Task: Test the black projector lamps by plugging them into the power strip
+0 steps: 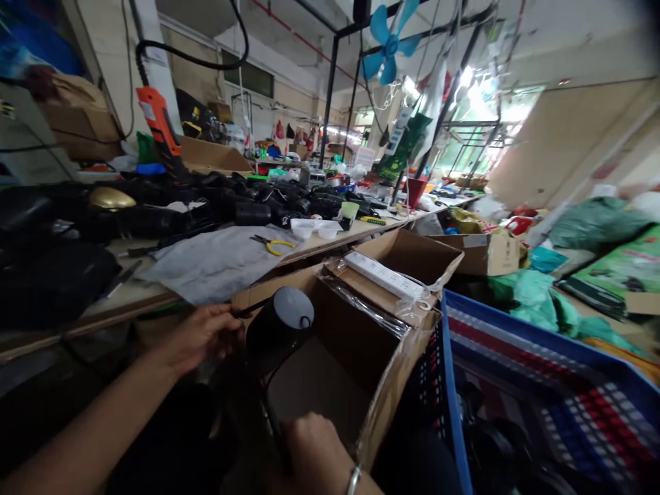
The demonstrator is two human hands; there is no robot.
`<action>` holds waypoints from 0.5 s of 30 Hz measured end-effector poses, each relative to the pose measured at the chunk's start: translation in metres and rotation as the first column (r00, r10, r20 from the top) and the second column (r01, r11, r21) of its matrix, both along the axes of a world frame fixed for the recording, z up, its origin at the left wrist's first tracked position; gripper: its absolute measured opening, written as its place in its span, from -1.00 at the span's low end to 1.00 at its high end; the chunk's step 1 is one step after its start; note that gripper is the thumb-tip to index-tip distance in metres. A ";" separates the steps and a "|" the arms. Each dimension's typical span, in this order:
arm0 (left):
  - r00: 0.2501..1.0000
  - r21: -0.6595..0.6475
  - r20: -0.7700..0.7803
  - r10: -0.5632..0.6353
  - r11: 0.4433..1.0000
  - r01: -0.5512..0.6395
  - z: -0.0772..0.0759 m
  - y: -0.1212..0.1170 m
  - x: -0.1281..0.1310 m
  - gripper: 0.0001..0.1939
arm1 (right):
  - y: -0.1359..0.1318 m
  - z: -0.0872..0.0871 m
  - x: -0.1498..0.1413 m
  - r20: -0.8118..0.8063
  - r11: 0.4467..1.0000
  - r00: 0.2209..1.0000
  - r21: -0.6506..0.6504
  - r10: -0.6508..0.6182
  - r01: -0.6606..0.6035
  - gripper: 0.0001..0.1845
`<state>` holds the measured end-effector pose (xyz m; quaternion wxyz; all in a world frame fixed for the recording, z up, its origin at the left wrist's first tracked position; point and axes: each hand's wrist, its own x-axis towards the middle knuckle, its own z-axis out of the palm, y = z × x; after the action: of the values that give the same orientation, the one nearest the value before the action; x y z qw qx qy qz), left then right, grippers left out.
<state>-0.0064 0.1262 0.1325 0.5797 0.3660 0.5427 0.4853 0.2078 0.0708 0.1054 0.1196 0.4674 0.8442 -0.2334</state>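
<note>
A black hair dryer [268,337] with a round grey end is tilted over an open cardboard box [386,385]. My right hand [317,450], low in the view, is closed around its dark handle. Beside the dryer's barrel, my left hand [211,337] has its fingers pinched together. Something thin and dark shows at those fingertips, too unclear to name. Shadow hides much of the dryer's lower part.
Black parts [247,199] crowd the workbench [330,242]; yellow-handled pliers [278,246] lie on a grey cloth [206,265]. A white power strip [384,275] rests across the boxes. At right stands a blue-rimmed basket [451,385]. An orange tool [159,127] stands upright at left.
</note>
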 end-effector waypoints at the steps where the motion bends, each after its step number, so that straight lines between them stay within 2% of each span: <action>1: 1.000 -0.002 0.016 -0.003 1.000 0.003 -0.002 0.005 0.007 -0.85 | 0.004 0.000 0.010 -0.076 0.997 0.996 0.046 -0.053 0.057 -0.65; 3: 0.999 0.014 0.041 -0.003 1.000 0.002 -0.009 0.017 0.026 -0.83 | 0.014 0.004 0.037 -0.237 0.971 0.960 0.148 -0.151 0.189 -0.63; 5: 0.997 0.047 0.072 0.012 0.999 -0.016 -0.019 0.029 0.050 -0.76 | 0.026 0.009 0.066 -0.328 0.914 0.921 0.269 -0.210 0.305 -0.70; 7: 0.994 0.075 0.097 0.040 0.996 -0.047 -0.032 0.041 0.077 -0.74 | 0.039 0.012 0.094 -0.324 0.833 0.909 0.400 -0.261 0.382 -0.80; 9: 0.991 0.092 0.106 0.078 0.992 -0.088 -0.047 0.050 0.100 -0.72 | 0.049 0.007 0.120 -0.285 0.762 0.901 0.485 -0.326 0.429 -0.85; 11: 0.990 0.109 0.092 0.109 0.987 -0.119 -0.059 0.056 0.117 -0.69 | 0.056 -0.007 0.142 -0.299 0.735 0.874 0.473 -0.384 0.485 -0.86; 13: 0.992 0.115 0.055 0.114 0.986 -0.119 -0.069 0.060 0.124 -0.66 | 0.058 -0.029 0.160 -0.381 0.754 0.825 0.361 -0.418 0.548 -0.80; 15: 0.996 0.099 0.007 0.088 0.991 -0.089 -0.075 0.061 0.124 -0.67 | 0.054 -0.055 0.171 -0.474 0.742 0.731 0.213 -0.491 0.636 -0.53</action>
<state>0.1174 0.1871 0.0579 0.5395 0.3692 0.5327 0.5375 0.3783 0.1249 0.0504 -0.2155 0.6628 0.6922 -0.1873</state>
